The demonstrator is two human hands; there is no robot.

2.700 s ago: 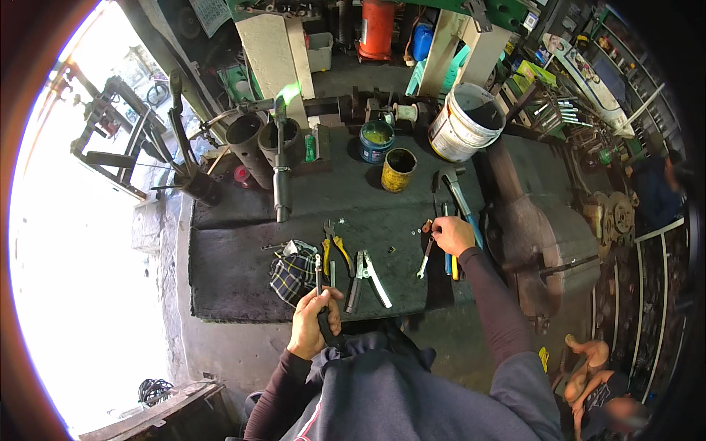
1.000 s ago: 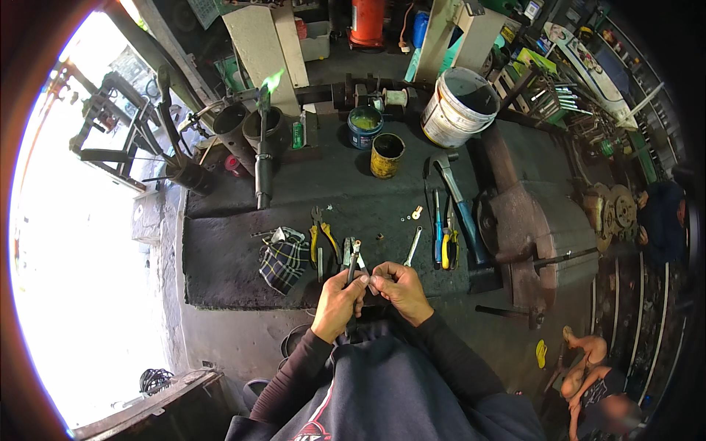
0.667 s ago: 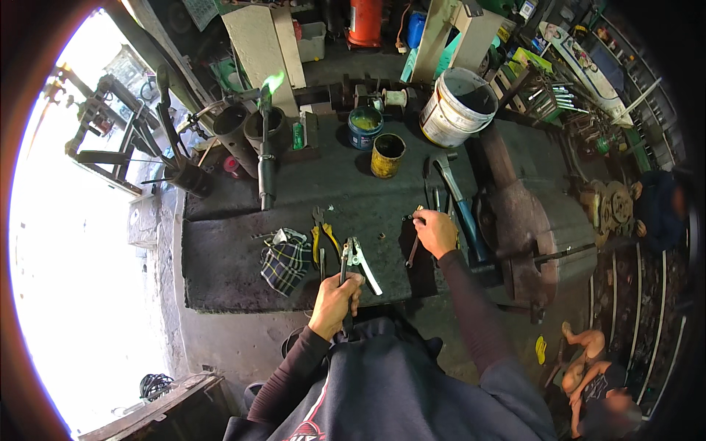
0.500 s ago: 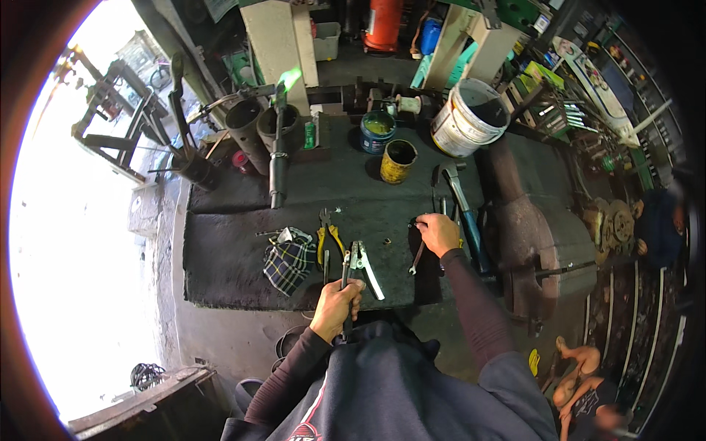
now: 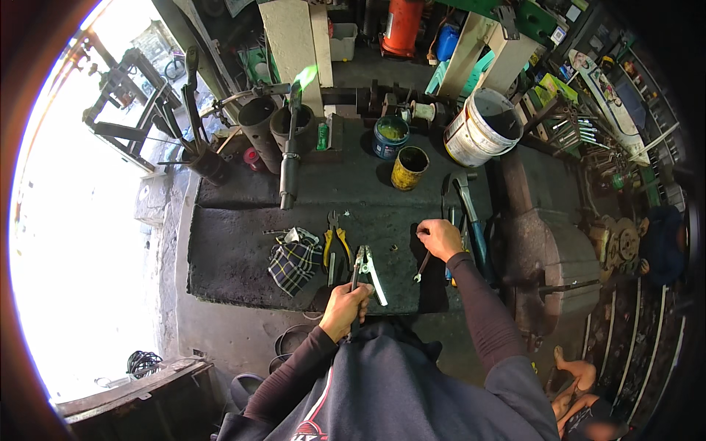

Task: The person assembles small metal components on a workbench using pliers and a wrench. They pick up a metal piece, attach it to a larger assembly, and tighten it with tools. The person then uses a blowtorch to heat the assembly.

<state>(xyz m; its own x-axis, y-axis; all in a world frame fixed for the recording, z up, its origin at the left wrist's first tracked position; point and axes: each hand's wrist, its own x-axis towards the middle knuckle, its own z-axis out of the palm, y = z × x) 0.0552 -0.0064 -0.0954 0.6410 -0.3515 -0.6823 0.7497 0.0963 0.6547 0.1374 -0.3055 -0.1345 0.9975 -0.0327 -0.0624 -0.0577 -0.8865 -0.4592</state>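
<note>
My left hand [image 5: 344, 307] grips a dark thin tool [image 5: 354, 283] at the near edge of the dark workbench [image 5: 235, 242], right beside a pair of silver pliers [image 5: 368, 267]. My right hand [image 5: 440, 239] rests further right on the bench, fingers curled over something small that I cannot make out. A small spanner [image 5: 421, 267] lies just below that hand. Yellow-handled pliers [image 5: 336, 244] and a checked cloth [image 5: 293, 257] lie left of the silver pliers.
A yellow tin [image 5: 409, 167], a blue tin [image 5: 390, 137] and a white bucket [image 5: 482, 136] stand at the back. A long pipe [image 5: 290, 158] lies on the bench. A blue-handled wrench [image 5: 471, 217] lies right, beside a large rusty metal block [image 5: 548, 257].
Both hands were together at the near edge a second ago. My right hand has since moved out to the right side of the bench; the left stays near the silver pliers.
</note>
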